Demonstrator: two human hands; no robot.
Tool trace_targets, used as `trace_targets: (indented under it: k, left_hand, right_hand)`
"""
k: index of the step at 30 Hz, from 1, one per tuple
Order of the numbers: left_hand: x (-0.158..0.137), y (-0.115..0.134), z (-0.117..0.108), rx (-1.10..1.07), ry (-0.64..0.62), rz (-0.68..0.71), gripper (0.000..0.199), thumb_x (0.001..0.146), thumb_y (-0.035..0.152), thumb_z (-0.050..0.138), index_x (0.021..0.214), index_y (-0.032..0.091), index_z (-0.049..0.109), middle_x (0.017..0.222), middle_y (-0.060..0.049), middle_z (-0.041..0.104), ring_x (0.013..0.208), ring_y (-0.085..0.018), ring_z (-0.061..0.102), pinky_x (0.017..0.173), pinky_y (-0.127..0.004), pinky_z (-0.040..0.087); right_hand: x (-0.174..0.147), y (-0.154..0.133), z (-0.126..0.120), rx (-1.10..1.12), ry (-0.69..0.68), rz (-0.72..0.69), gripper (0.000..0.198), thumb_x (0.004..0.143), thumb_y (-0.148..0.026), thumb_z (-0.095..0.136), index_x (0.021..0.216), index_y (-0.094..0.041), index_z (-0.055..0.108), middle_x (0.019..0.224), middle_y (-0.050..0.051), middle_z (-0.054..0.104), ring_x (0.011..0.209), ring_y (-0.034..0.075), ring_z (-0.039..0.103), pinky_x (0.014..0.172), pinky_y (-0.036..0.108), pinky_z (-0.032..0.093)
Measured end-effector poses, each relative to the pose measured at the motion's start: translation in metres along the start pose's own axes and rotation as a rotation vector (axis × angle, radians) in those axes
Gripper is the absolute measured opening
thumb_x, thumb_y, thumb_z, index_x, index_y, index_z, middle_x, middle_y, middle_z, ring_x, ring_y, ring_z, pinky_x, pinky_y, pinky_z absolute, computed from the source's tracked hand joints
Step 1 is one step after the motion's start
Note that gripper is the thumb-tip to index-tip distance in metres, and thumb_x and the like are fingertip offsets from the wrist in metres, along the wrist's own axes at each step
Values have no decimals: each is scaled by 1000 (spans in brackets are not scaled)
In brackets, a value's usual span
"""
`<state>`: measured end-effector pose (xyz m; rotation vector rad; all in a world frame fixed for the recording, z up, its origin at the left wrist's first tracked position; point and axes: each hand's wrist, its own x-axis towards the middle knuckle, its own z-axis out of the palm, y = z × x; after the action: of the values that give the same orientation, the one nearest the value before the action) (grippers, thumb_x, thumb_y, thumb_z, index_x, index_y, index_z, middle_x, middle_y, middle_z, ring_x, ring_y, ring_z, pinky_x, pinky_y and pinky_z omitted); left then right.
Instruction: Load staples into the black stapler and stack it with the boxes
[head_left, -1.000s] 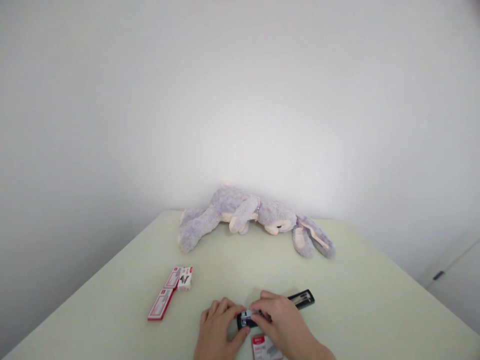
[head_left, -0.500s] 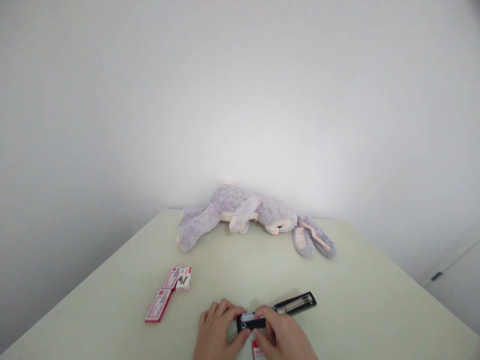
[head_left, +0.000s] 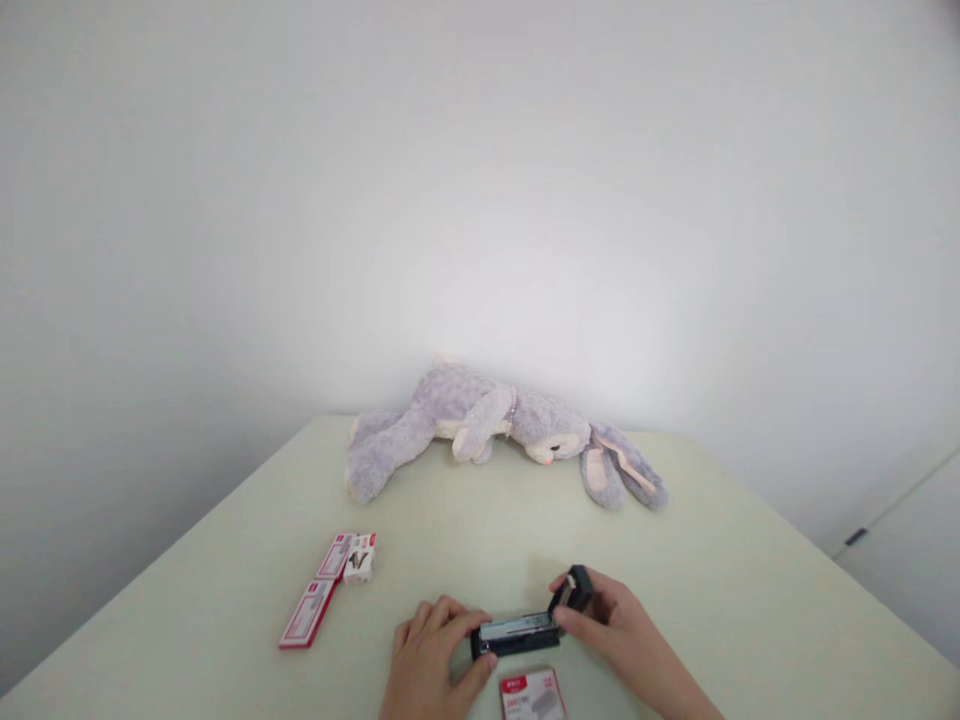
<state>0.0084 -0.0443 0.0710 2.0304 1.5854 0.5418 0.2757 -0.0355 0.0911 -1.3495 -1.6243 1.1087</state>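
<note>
1. Nearest, a red-and-white box (head_left: 532, 695) lay on the table (head_left: 450, 530), just in front of the stapler and between the two hands, its near end cut off by the frame. It seemed to be set there for easy reach, though it took up some of the room below the stapler.
2. The left hand (head_left: 435, 655) had its thumb and forefinger closed in from opposite sides on the left end of the stapler (head_left: 521, 647), probably to keep the base from sliding or tipping.
3. The stapler lay on the table, its long metal tray showing between the hands.
4. The right hand (head_left: 619, 635) pinched the stapler's black lid (head_left: 576, 588) between thumb and fingers, holding it tilted up at the right end, which left the tray uncovered. The fingers hid part of the lid and the hinge.
5. To the left, well apart from the hands, lay a nearer flat box (head_left: 307, 615) and a farther flat box (head_left: 335, 557), roughly end to end. A small white box (head_left: 361, 558) sat against the farther one. None of these blocked the hands.
6. Farthest, a plush rabbit (head_left: 465, 410) lay on its side along the wall (head_left: 480, 200), well beyond the work.
</note>
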Motion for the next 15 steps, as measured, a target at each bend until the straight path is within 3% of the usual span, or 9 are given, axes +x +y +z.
trace_targets:
  k: [2,5,11,15]
  left_hand:
    - [0,-1,1,0,0,4,33,85,37,70,117,42,71,115,2,69,113,-25,58,97,-41,36]
    - [0,-2,2,1,8,5,33,84,37,71,117,41,71,114,1,69,113,-25,58,96,-41,37]
    - [-1,-6,4,20,44,24,29,82,35,70,111,34,71,111,-1,69,109,-26,60,94,-41,39]
    - [-5,-15,7,21,146,53,31,82,17,57,109,27,67,104,-3,69,101,-24,61,92,-40,42]
  right_hand:
    - [9,-20,14,-225,-41,-43,30,82,-51,75,85,-21,69,68,-5,58,67,14,52,62,25,35]
    - [14,-33,30,-456,-94,-89,22,79,-40,78,77,-22,66,64,-8,51,62,11,47,57,25,28]
    - [17,-33,42,-577,-152,-125,9,77,-25,77,83,-23,70,79,-4,64,75,14,57,65,23,33]
    - [15,-37,40,-613,-148,-104,9,80,-25,71,89,-25,73,88,-1,69,81,16,61,69,24,36]
